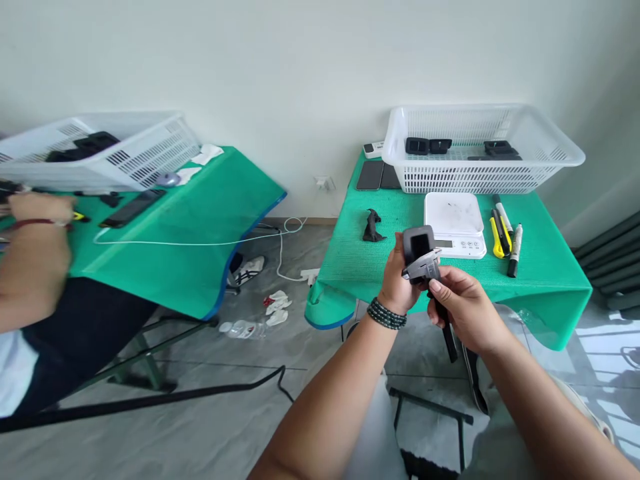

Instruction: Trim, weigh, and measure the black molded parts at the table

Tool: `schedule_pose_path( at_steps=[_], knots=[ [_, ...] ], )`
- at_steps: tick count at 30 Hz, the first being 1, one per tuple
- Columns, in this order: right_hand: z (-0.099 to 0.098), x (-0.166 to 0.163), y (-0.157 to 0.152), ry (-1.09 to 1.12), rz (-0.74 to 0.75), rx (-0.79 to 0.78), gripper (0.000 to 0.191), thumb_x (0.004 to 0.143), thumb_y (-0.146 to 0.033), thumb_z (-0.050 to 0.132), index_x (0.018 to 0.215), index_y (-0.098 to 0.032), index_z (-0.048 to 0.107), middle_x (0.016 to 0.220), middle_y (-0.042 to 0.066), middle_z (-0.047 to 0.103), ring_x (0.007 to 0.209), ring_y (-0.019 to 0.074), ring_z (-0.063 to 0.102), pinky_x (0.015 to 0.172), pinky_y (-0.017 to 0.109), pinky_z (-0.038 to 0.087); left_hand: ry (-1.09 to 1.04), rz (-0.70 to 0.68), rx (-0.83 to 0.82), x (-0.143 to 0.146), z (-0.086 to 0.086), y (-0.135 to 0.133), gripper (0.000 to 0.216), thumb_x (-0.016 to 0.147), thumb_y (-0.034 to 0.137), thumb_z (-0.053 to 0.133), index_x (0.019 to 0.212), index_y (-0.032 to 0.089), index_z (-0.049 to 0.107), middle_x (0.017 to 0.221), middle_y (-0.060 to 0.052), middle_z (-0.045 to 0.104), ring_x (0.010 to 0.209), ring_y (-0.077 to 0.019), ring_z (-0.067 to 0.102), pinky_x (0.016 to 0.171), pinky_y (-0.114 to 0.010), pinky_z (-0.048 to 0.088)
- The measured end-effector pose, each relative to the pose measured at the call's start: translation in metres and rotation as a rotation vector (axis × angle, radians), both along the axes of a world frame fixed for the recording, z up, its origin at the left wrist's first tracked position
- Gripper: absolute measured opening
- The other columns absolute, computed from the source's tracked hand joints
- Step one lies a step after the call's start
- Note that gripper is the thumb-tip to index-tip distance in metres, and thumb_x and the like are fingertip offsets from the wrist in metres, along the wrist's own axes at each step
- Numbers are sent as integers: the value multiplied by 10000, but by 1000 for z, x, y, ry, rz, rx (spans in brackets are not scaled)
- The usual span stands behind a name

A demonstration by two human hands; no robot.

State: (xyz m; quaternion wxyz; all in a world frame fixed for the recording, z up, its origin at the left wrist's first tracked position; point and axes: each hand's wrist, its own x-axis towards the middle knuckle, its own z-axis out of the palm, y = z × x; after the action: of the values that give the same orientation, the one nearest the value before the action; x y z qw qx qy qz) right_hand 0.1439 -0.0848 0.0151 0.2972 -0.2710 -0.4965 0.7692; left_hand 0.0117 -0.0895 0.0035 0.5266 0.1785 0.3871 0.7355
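Black and rounded, a small piece (418,244) is held by the left grip (397,283) against a caliper (425,267) grasped by the right grip (463,303), with a white scale (454,220) just beyond both grips on the green surface (340,263) and a white basket (470,179) farther past it

A plain white wall (280,80) ran across the far side, paler at left and dimmer toward the right. A socket (325,183) sat low on it, between the left table (200,267) and the right table (334,267), both covered in green cloth (with blue edging). Grey, marbled floor tiles (260,433) stretched below. At right hung a dark pleated curtain (617,267), near bright, streaked light (607,347).
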Motion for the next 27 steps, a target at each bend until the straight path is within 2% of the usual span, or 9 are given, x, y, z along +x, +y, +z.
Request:
schedule_pose_path(
  at_steps=[2, 4, 7, 9, 14, 18, 21, 24, 27],
  knots=[
    [6, 2, -4, 38, 60, -35, 422, 783, -556, 863, 894, -189, 686, 572, -39, 618, 436, 100, 558, 426, 200, 382, -126, -48, -2, -7, 4, 0, 640, 934, 726, 496, 720, 143, 652, 621, -55, 612, 511, -140, 562, 482, -257, 450],
    [11, 4, -9, 81, 157, -78, 386, 807, -520, 860, 898, -178, 706, 600, -16, 662, 463, 101, 589, 451, 198, 407, -225, -90, 71, -13, 8, -1, 588, 984, 625, 424, 703, 152, 630, 622, -44, 572, 507, -132, 531, 467, -248, 430],
    [11, 0, -17, 137, 278, -174, 381, 790, -492, 881, 872, -158, 716, 791, 41, 761, 495, 88, 626, 453, 190, 419, -257, -148, 209, -16, 11, -4, 493, 934, 567, 495, 670, 162, 593, 609, -16, 499, 488, -114, 464, 442, -234, 385],
    [6, -7, -22, 136, 317, -242, 422, 759, -513, 899, 819, -143, 704, 800, 48, 764, 470, 73, 603, 427, 181, 401, -221, -187, 265, -15, 11, -6, 458, 851, 576, 602, 647, 167, 568, 593, 1, 457, 480, -104, 428, 427, -223, 347],
    [-11, -23, -34, 51, 279, -398, 588, 678, -675, 886, 692, -154, 614, 545, -5, 654, 320, 48, 425, 318, 180, 228, -125, -257, 332, -11, 10, -11, 458, 752, 576, 737, 640, 180, 536, 600, 7, 459, 509, -109, 441, 453, -230, 358],
    [-11, -27, -37, 51, 248, -434, 654, 646, -758, 854, 657, -171, 567, 505, -12, 618, 315, 62, 425, 315, 186, 193, -120, -258, 334, -13, 10, -12, 496, 719, 607, 774, 650, 193, 512, 613, 9, 472, 519, -113, 445, 456, -231, 366],
    [-5, -24, -35, 114, 276, -479, 592, 677, -680, 881, 708, -165, 592, 601, -8, 659, 367, 60, 457, 342, 179, 228, -107, -227, 307, -16, 8, -11, 532, 681, 640, 792, 642, 193, 506, 619, 13, 465, 509, -104, 419, 442, -227, 352],
    [1, -20, -33, 187, 333, -529, 449, 697, -484, 935, 828, -157, 656, 742, -1, 704, 466, 65, 523, 402, 179, 324, -115, -182, 291, -19, 8, -7, 550, 660, 643, 814, 640, 194, 496, 603, 30, 422, 497, -97, 403, 434, -219, 338],
    [-1, -19, -35, 206, 363, -523, 410, 713, -430, 935, 871, -148, 683, 775, 10, 718, 514, 71, 554, 429, 183, 358, -154, -157, 247, -20, 8, -5, 583, 759, 680, 748, 626, 198, 450, 580, 40, 376, 481, -94, 386, 432, -212, 325]
  ],
)
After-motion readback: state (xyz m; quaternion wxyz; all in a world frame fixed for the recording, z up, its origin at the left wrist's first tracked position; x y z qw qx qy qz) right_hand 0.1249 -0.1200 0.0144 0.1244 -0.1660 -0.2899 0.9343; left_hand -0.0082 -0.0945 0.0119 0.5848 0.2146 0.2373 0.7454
